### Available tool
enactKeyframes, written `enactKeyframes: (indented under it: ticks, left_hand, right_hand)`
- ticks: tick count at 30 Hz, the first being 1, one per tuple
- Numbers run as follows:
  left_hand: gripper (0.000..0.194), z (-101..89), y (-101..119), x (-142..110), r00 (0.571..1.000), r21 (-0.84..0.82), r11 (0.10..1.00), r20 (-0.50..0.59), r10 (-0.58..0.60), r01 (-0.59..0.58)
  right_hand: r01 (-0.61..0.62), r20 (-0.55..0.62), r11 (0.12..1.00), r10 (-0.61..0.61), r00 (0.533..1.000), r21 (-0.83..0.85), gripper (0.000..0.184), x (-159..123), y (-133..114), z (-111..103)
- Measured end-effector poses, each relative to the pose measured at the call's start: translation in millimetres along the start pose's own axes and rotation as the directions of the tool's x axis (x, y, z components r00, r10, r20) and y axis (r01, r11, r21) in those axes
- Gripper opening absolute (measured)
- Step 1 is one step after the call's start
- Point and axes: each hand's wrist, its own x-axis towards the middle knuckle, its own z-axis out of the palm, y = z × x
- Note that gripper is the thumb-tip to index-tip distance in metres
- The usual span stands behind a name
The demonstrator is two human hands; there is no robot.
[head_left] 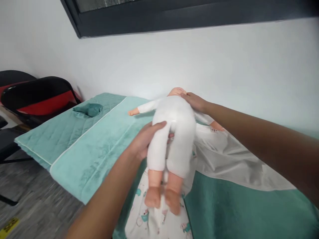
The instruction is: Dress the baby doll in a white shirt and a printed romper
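Centre stage, a doll [175,114] in a white suit is being held over the bedding, its head pointed toward the wall [124,63] and its bare feet toward the camera. One leg is gripped by the left hand [147,137]: the thumb is laid across the top of the thigh, and a fingertip can be seen between the two legs, so the hold is narrow and wrapped. Up at the far end, the doll's head and neck are touched by the right hand [195,101]; how tightly its fingers are closed cannot be told, as they are partly hidden. The doll's arms are spread out to both sides. Beneath the legs, a white cloth printed with small teal and pink figures [154,227] is seen, though whether it is touched by the feet cannot be told. To the right, a plain white cloth [224,152] is spread over a teal cover [231,205]; a tiny printed mark [213,130] is borne near its upper edge, too small to be read. Down in the lower left corner, dark lettering is carried by a yellow label [9,228], but it is too blurred to be made out. Beyond the left hand, a pale teal mat [99,142] is laid out, with black-and-red chairs [45,93] placed beside it.
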Motion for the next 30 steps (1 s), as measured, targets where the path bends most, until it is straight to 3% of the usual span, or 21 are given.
enactKeyframes:
  ticks: [4,7,10,12,14,15,16,17,18,19,20,22,25,28,30]
  left_hand:
    - [0.030,-64.1,21,8,0.997,0.068,0.996,-0.061,-0.045,0.049]
    - [0.033,-93.7,25,13,0.995,0.134,0.988,-0.070,-0.066,0.075]
    - [0.038,-106.6,23,18,0.994,0.293,0.956,-0.105,0.000,0.031]
    - [0.044,-107.8,22,16,0.965,0.506,0.863,-0.220,0.140,-0.010]
    - [0.047,-103.1,19,8,0.858,0.785,0.619,-0.309,0.410,-0.013]
    - [0.046,-98.2,17,0,0.791,0.903,0.430,-0.260,0.554,-0.005]
    - [0.044,-91.6,13,-9,0.747,0.977,0.214,-0.132,0.652,-0.013]
    - [0.043,-83.4,8,-19,0.732,0.998,-0.001,0.044,0.680,-0.059]
    - [0.043,-73.9,1,-31,0.741,0.972,-0.187,0.229,0.632,-0.141]
    - [0.044,-63.7,-8,-41,0.760,0.916,-0.310,0.386,0.523,-0.252]
    - [0.045,-53.1,-17,-50,0.776,0.862,-0.366,0.487,0.402,-0.351]
    - [0.053,-33.2,-38,-63,0.834,0.835,-0.358,0.509,0.213,-0.418]
    - [0.062,-12.1,-64,-65,0.942,0.932,-0.277,0.289,0.171,-0.236]
    - [0.036,-1.0,-80,-59,0.963,0.981,-0.161,0.141,0.230,-0.105]
    - [0.016,6.7,-85,-58,0.948,0.988,-0.015,0.151,0.279,-0.153]
  right_hand:
    - [0.141,0.037,0.977,-0.148,0.988,0.158,0.053,32,-20,53]
    - [0.163,0.053,0.972,-0.174,0.983,0.169,0.050,46,-19,77]
    - [0.067,0.044,0.996,-0.069,0.997,0.054,0.057,52,0,78]
    - [-0.036,0.053,0.992,0.042,0.998,-0.123,0.059,48,22,65]
    - [-0.119,0.065,0.939,0.148,0.987,-0.322,0.060,34,47,42]
    - [-0.153,0.062,0.911,0.190,0.980,-0.382,0.060,24,60,28]
    - [-0.176,0.059,0.888,0.222,0.973,-0.425,0.057,10,73,13]
    - [-0.196,0.056,0.865,0.249,0.967,-0.462,0.053,-4,84,-1]
    - [-0.209,0.056,0.839,0.273,0.960,-0.503,0.049,-20,94,-14]
    - [-0.212,0.069,0.797,0.301,0.951,-0.566,0.048,-36,102,-26]
    - [-0.217,0.081,0.762,0.333,0.940,-0.610,0.047,-51,108,-36]
    - [-0.194,0.130,0.717,0.370,0.920,-0.670,0.044,-79,112,-49]
    - [-0.093,0.232,0.756,0.312,0.921,-0.648,0.036,-112,95,-51]
    - [-0.001,0.272,0.857,0.165,0.948,-0.515,0.030,-141,56,-40]
    - [0.053,0.294,0.916,0.072,0.953,-0.397,0.029,-162,27,-31]
